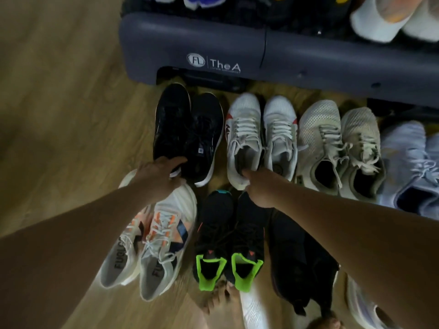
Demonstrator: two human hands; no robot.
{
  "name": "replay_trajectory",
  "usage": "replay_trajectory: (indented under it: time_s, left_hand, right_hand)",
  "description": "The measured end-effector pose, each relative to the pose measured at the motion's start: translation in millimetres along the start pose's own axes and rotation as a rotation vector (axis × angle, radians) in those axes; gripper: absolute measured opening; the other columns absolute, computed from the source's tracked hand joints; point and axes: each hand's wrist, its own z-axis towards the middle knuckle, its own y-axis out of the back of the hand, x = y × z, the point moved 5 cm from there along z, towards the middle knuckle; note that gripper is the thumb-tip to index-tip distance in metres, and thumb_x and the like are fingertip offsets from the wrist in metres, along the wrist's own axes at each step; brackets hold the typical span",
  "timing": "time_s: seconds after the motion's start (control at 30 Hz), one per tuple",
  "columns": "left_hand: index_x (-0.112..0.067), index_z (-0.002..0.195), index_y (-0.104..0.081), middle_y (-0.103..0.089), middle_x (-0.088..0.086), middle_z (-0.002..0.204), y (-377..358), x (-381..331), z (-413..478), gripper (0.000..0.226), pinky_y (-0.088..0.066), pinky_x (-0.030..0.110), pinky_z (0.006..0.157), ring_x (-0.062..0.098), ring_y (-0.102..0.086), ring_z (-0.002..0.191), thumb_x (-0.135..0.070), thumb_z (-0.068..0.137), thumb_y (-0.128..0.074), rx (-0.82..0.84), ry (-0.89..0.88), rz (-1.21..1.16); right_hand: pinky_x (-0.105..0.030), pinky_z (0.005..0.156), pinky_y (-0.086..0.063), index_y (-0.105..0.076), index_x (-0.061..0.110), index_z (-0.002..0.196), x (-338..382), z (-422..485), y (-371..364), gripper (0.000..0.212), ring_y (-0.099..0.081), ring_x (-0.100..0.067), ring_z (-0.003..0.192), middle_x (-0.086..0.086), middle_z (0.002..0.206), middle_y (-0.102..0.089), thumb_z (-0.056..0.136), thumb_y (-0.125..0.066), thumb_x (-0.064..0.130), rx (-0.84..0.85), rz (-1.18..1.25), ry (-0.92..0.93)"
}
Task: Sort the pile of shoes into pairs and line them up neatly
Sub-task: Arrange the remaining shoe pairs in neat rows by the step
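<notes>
Shoes stand in pairs on a wooden floor. The back row holds a black pair [187, 129], a white pair with red marks [261, 136], a cream mesh pair [337, 143] and a pale blue pair [413, 162]. Nearer me are a white-and-orange pair [152, 243], a black pair with green heels [228, 238] and dark shoes [297, 255]. My left hand [158, 174] grips the heel of the left black shoe. My right hand [257, 188] pinches the heel of the left white shoe.
A dark grey step platform [213, 46] lies behind the back row with more shoes on top [389, 17]. My bare feet [221, 302] show at the bottom. Bare wooden floor [59, 103] spreads to the left.
</notes>
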Motion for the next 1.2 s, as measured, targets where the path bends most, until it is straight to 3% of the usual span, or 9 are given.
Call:
replay_trajectory:
  time_s: [0.07, 0.17, 0.3, 0.4, 0.57, 0.7, 0.87, 1.03, 1.2]
  left_hand:
    - [-0.039, 0.146, -0.037, -0.058, 0.008, 0.122, 7, -4, -2, 0.061, -0.050, 0.040, 0.090, 0.030, -0.062, 0.103, -0.048, 0.089, -0.059, -0.002, 0.051, 0.084]
    - [-0.036, 0.145, -0.036, -0.052, 0.003, 0.132, 37, -21, 3, 0.053, -0.051, 0.035, 0.081, 0.026, -0.060, 0.107, -0.047, 0.094, -0.048, -0.093, 0.120, 0.228]
    - [-0.025, 0.137, -0.047, -0.049, 0.006, 0.135, 106, -61, 34, 0.047, -0.048, 0.037, 0.079, 0.033, -0.059, 0.106, -0.041, 0.093, -0.049, -0.296, 0.031, 0.189]
    - [-0.022, 0.136, -0.047, -0.044, 0.011, 0.139, 165, -85, 63, 0.056, -0.048, 0.048, 0.092, 0.039, -0.049, 0.120, -0.046, 0.085, -0.041, -0.483, -0.069, 0.123]
    - [-0.038, 0.148, -0.027, -0.012, 0.008, 0.160, 259, -121, 89, 0.067, -0.034, 0.056, 0.104, 0.044, -0.022, 0.141, -0.043, 0.087, -0.056, -0.714, -0.002, 0.236]
    - [-0.049, 0.148, -0.015, 0.003, 0.013, 0.161, 283, -138, 128, 0.071, -0.019, 0.061, 0.114, 0.047, -0.001, 0.144, -0.049, 0.090, -0.055, -0.408, 0.080, 0.251]
    - [-0.039, 0.128, -0.050, -0.023, 0.014, 0.139, 297, -143, 150, 0.038, -0.031, 0.059, 0.106, 0.040, -0.024, 0.128, -0.034, 0.091, -0.061, -0.228, 0.116, 0.186]
    - [-0.037, 0.127, -0.051, -0.034, 0.014, 0.125, 292, -132, 141, 0.035, -0.031, 0.052, 0.105, 0.039, -0.028, 0.126, -0.042, 0.093, -0.058, -0.196, 0.081, 0.252]
    - [-0.037, 0.145, -0.036, -0.038, 0.025, 0.131, 291, -134, 138, 0.063, -0.034, 0.049, 0.104, 0.043, -0.036, 0.123, -0.058, 0.089, -0.055, -0.227, 0.049, 0.365]
  right_hand:
    - [-0.040, 0.089, -0.052, -0.020, 0.035, 0.153, 2, -11, 16, 0.062, -0.051, -0.033, 0.125, -0.011, 0.153, -0.037, 0.098, -0.047, 0.023, -0.010, 0.009, 0.019]
    - [-0.038, 0.086, -0.049, -0.039, 0.035, 0.144, -6, -30, 79, 0.050, -0.054, -0.031, 0.118, -0.008, 0.137, -0.052, 0.095, -0.048, 0.029, -0.387, 0.032, 0.016]
    - [-0.045, 0.098, -0.043, -0.023, 0.016, 0.151, -40, -45, 204, 0.064, -0.028, -0.034, 0.138, -0.012, 0.153, -0.027, 0.095, -0.051, 0.027, -0.770, -0.038, -0.146]
    - [-0.047, 0.093, -0.045, -0.025, 0.009, 0.149, -60, -35, 254, 0.073, -0.033, -0.037, 0.130, -0.016, 0.144, -0.033, 0.088, -0.061, 0.024, -0.700, -0.152, -0.239]
    - [-0.043, 0.094, -0.047, -0.033, 0.002, 0.144, -60, -12, 265, 0.069, -0.036, -0.037, 0.125, -0.017, 0.138, -0.033, 0.087, -0.064, 0.026, -0.581, -0.230, -0.235]
    - [-0.044, 0.095, -0.047, -0.024, -0.003, 0.147, -62, -9, 261, 0.079, -0.036, -0.038, 0.130, -0.022, 0.145, -0.028, 0.083, -0.062, 0.023, -0.514, -0.238, -0.282]
    - [-0.040, 0.085, -0.052, -0.021, -0.010, 0.146, -60, -5, 254, 0.088, -0.045, -0.041, 0.127, -0.030, 0.142, -0.033, 0.077, -0.067, 0.021, -0.443, -0.233, -0.325]
    - [-0.039, 0.090, -0.049, -0.004, -0.013, 0.146, -55, -17, 248, 0.096, -0.021, -0.048, 0.143, -0.037, 0.150, -0.014, 0.082, -0.069, 0.019, -0.409, -0.168, -0.319]
    - [-0.046, 0.096, -0.049, -0.011, -0.019, 0.144, -52, -31, 254, 0.085, -0.013, -0.058, 0.140, -0.033, 0.148, -0.013, 0.088, -0.064, 0.018, -0.401, -0.238, -0.271]
